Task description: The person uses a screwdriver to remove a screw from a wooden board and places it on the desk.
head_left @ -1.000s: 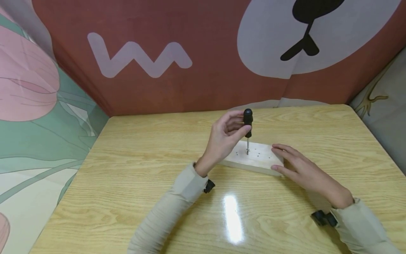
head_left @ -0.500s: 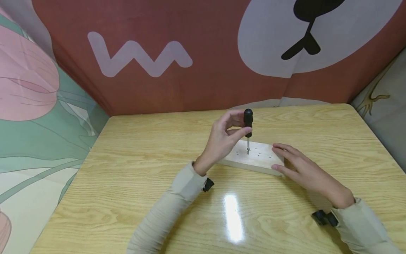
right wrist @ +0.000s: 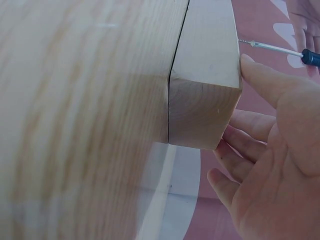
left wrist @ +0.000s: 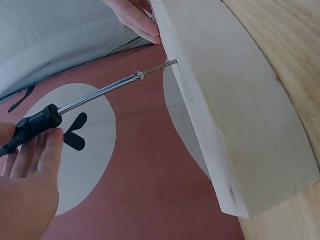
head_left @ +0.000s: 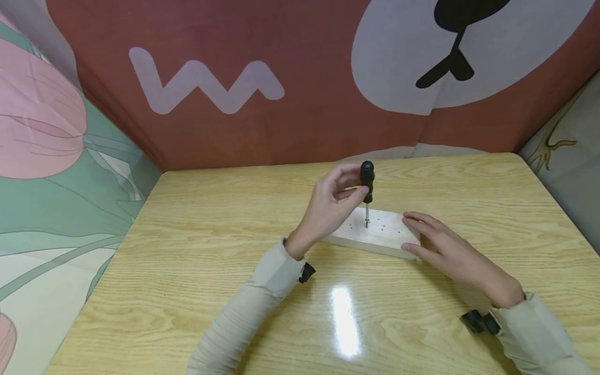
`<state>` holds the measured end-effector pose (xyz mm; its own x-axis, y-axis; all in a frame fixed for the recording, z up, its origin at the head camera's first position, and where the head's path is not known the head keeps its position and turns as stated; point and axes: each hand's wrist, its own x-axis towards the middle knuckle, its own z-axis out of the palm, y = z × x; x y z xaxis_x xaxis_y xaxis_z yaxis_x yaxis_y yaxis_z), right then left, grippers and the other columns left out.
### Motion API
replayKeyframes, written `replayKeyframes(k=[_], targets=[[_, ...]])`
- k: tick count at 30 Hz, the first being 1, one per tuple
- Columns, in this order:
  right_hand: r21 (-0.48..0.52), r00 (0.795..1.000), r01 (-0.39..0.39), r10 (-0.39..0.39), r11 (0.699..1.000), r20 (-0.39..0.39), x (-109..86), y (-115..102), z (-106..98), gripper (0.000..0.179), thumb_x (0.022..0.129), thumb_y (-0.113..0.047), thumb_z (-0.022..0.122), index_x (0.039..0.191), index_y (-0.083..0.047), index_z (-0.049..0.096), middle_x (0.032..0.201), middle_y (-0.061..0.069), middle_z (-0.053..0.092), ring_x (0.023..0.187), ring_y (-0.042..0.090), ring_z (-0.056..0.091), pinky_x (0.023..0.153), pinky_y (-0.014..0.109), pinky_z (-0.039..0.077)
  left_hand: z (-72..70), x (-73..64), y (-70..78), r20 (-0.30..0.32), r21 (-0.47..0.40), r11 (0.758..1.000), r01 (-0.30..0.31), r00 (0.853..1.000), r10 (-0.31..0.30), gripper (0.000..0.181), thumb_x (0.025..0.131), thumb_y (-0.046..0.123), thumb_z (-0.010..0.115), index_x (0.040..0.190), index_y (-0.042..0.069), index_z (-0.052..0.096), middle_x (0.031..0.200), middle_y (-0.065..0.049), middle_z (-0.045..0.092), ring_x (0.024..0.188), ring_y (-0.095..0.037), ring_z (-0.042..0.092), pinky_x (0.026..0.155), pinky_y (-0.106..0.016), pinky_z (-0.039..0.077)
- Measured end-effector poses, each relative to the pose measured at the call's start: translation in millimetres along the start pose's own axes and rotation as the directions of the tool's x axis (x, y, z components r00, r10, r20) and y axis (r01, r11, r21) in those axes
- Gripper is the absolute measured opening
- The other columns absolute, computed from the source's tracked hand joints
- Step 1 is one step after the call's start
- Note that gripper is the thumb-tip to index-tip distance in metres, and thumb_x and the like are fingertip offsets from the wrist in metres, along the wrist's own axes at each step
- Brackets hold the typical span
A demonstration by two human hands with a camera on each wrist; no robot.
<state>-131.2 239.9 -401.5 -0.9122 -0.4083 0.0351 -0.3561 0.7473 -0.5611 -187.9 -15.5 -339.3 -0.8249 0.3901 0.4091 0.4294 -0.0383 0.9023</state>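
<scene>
My left hand grips the black handle of a screwdriver, fingers behind it and thumb in front. The screwdriver stands upright, its metal shank pointing down. In the left wrist view its tip meets the head of a screw; the screw's point sits in the face of a pale wooden block, with most of the thread outside. My right hand holds the block's right end, thumb at the near corner and fingers toward the far corner. Fingers and thumb also touch the block in the right wrist view.
Several small dark holes dot the block's top face. The block lies on a wood-grain table, which shows a bright reflection in front. A red printed cloth hangs behind the table. Both wrists carry small black cameras.
My left thumb has shifted slightly on the screwdriver handle, and the fingers have moved a little. The screwdriver stays upright on the screw. Block and right hand look unmoved.
</scene>
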Motion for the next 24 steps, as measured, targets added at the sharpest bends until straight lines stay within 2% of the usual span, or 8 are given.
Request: replayKeyframes(k=[4, 12, 19, 24], targets=[[-0.002, 1.000, -0.003, 0.003, 1.000, 0.002, 0.0, -0.4, -0.2, 0.063, 0.100, -0.038, 0.058, 0.147, 0.002, 0.043, 0.154, 0.023, 0.037, 0.140, 0.046, 0.036, 0.107, 0.066, 0.038, 0.2, 0.3, 0.2, -0.002, 0.030, 1.000, 0.006, 1.000, -0.006, 0.035, 0.094, -0.002, 0.064, 0.127, -0.004, 0.054, 0.118, -0.025, 0.069, 0.104, -0.033, 0.071, 0.090, -0.031, 0.060], [-0.005, 1.000, -0.003, 0.003, 1.000, -0.004, -0.3, -0.4, 0.4, 0.063, 0.100, -0.038, 0.058, 0.147, 0.002, 0.043, 0.154, 0.022, 0.037, 0.140, 0.046, 0.036, 0.106, 0.066, 0.038, 2.2, 1.5, -2.6, -0.064, 0.046, 0.999, -0.007, 0.998, 0.010, 0.036, 0.092, -0.001, 0.067, 0.126, -0.003, 0.055, 0.114, -0.025, 0.069, 0.100, -0.033, 0.071, 0.089, -0.030, 0.061], [-0.004, 1.000, 0.017, -0.017, 1.000, -0.018, 0.1, 0.5, 1.4, 0.062, 0.100, -0.036, 0.060, 0.146, 0.003, 0.044, 0.152, 0.023, 0.039, 0.139, 0.045, 0.037, 0.105, 0.065, 0.039, 1.3, 0.4, -0.4, -0.019, 0.017, 1.000, 0.003, 1.000, -0.002, 0.038, 0.096, -0.005, 0.058, 0.134, -0.006, 0.053, 0.119, -0.027, 0.064, 0.109, -0.035, 0.066, 0.093, -0.034, 0.059], [-0.005, 1.000, 0.007, -0.007, 1.000, -0.010, 0.2, 0.3, 0.6, 0.063, 0.100, -0.037, 0.060, 0.147, 0.002, 0.043, 0.152, 0.024, 0.038, 0.139, 0.046, 0.037, 0.106, 0.066, 0.038, 0.2, 0.7, 0.3, 0.003, 0.043, 0.999, -0.003, 1.000, 0.003, 0.037, 0.096, -0.003, 0.060, 0.133, -0.005, 0.053, 0.121, -0.026, 0.067, 0.107, -0.037, 0.069, 0.091, -0.027, 0.059]])
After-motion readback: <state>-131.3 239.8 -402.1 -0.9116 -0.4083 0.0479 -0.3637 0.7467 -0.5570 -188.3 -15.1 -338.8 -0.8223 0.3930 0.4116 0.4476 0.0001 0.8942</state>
